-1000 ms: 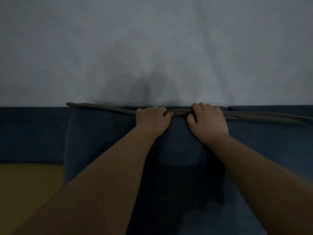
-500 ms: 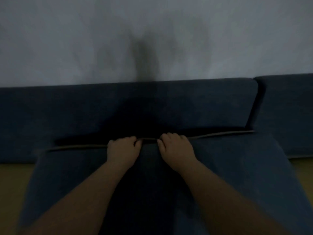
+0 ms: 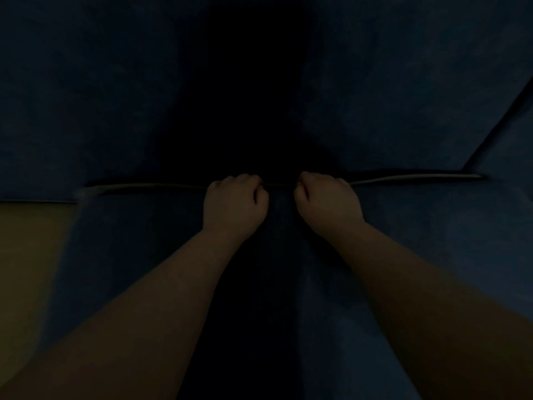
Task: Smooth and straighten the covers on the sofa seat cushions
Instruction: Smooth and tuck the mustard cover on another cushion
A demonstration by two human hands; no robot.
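**Both hands clamped on the rear edge of the seat cushion**

Frame is very dark, so detail is limited.

Nearest: the left forearm (image 3: 129, 327) and right forearm (image 3: 432, 298) reach forward side by side over the seat cushion (image 3: 418, 241). The cushion lies flat under them and fills the middle of the view. Its dark blue cover looks mostly flat. A darker band runs between the arms; I can't tell if it's a crease or just shadow. Left of the cushion a tan surface (image 3: 28, 255) is exposed, and I can't tell what it is.

At the cushion's far edge: the left hand (image 3: 235, 202) and right hand (image 3: 327, 202) sit close together but apart, knuckles up. Each has its fingers curled over the pale edge strip (image 3: 144, 186) that runs the width of the cushion, so both are grasping it.

My read: a central two-hand grip pulls evenly on the cover and draws slack toward the back, where it can be tucked out of sight.

Beyond the strip: a dark gap, then the back cushion (image 3: 101, 96) rising behind it. A second back cushion (image 3: 513, 145) sits at far right, set off by a diagonal dark line.

Judgement: this step is tensioning and seating the rear edge. The front and sides can't be judged from this view.
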